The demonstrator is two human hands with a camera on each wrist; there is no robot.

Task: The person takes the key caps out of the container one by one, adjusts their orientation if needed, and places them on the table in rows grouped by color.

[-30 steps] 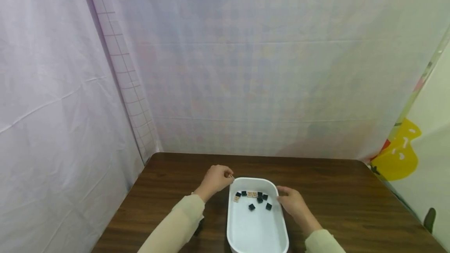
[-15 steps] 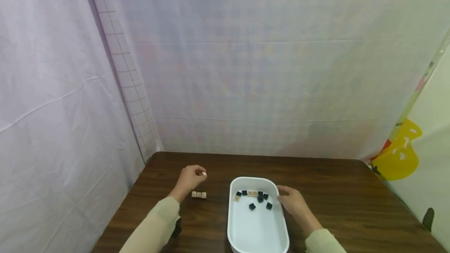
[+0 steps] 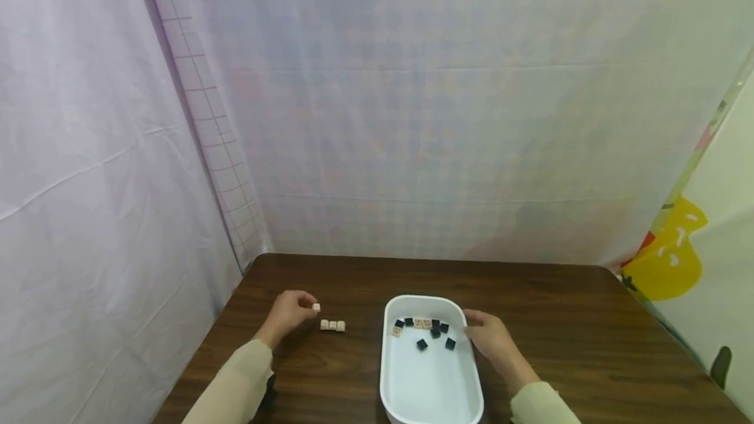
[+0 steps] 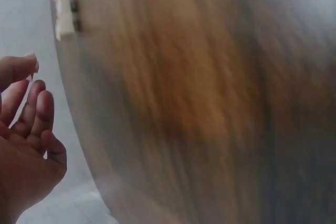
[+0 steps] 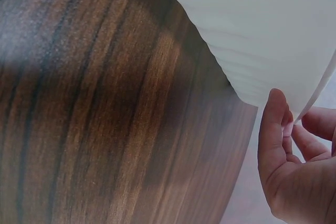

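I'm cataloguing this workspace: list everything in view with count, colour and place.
Table: one, brown, foreground
Tray: one, white, on table
Dark tiles: seven, black, in tray
Light tiles: three, beige, in tray
Tile row: three, pale, left of tray
Held tile: one, pale, in left hand
Curtains: at least two, whitish, left and behind
Decoration: one, yellow, far right
Shape: one, dark green, lower right
Sleeves: two, pale green, bottom edge
Left hand: one, pinching held tile
Right hand: one, holding tray
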